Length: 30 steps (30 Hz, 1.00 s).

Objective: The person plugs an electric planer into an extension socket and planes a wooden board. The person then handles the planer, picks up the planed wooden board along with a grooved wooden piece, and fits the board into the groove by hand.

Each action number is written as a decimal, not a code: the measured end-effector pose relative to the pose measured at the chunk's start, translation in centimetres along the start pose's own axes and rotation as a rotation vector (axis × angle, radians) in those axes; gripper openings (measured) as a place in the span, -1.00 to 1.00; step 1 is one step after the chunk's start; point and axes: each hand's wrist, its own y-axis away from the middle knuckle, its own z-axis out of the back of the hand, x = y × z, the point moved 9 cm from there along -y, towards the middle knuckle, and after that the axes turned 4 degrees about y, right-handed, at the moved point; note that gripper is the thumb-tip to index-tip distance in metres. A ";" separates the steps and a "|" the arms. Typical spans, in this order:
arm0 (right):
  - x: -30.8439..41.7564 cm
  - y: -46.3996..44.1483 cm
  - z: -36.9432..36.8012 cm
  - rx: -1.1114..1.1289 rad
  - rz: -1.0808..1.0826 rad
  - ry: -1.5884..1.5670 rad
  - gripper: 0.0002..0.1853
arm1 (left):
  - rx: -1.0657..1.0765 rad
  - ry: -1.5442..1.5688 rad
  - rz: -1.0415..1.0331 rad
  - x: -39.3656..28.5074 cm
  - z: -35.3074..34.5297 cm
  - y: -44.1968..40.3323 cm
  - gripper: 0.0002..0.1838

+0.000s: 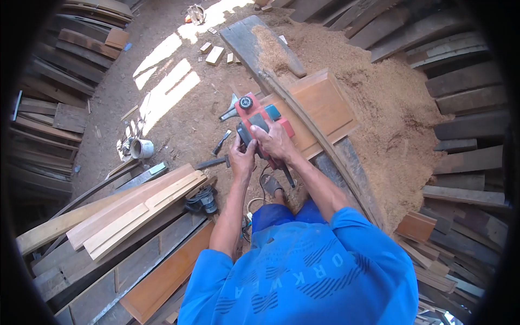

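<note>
A red and black electric hand planer [254,116] is held in both my hands in front of me, tilted so its front knob faces away. My right hand [275,143] lies across its body, fingers wrapped over the dark top part. Against its left side, my left hand [242,158] grips the black casing; some fingertips are hidden underneath. A black cord hangs from its rear. Just right of the planer, a brown panelled board [325,105] lies on the bench [246,40], with a long narrow wood strip [311,124] running along it.
Wood shavings [390,130] cover the ground on the right. A chisel [221,142] and a hammer [212,162] lie left of my hands. Near them are a white bucket [142,149], stacked planks [141,214] and a grey power tool [203,200]. Boards line both sides.
</note>
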 end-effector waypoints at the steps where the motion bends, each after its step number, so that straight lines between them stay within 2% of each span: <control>1: 0.2 -0.6 -0.1 -0.005 0.009 0.003 -0.36 | 0.005 0.009 0.009 0.5 0.2 -0.9 -0.40; 5: 0.0 -0.9 -0.2 0.032 -0.013 0.014 -0.29 | 0.030 0.043 0.015 2.3 0.2 -1.7 -0.43; 7: 0.5 1.7 0.2 0.087 -0.085 0.034 -0.26 | 0.017 0.119 0.061 1.1 -0.3 1.4 -0.41; 8: -1.0 3.0 0.2 0.084 -0.103 0.038 -0.27 | 0.010 0.023 0.074 3.9 0.0 2.3 -0.37; 11: -2.5 8.9 1.5 0.076 -0.139 -0.048 -0.42 | 0.001 -0.217 0.095 4.5 -0.7 8.6 -0.32; 13: -6.4 13.3 1.2 0.116 -0.190 -0.016 -0.47 | 0.006 -0.211 0.132 7.3 -1.0 13.1 -0.29; 17: -6.4 18.7 2.3 0.139 -0.246 -0.141 -0.45 | -0.005 -0.173 0.148 7.3 -1.9 18.8 -0.24; 23: -3.7 14.9 2.3 0.146 -0.218 -0.122 -0.29 | 0.001 -0.063 0.198 7.7 -1.5 14.8 -0.20; 30: -2.6 5.3 0.2 0.104 -0.101 -0.033 -0.22 | 0.005 0.027 0.068 5.5 -0.1 4.7 -0.25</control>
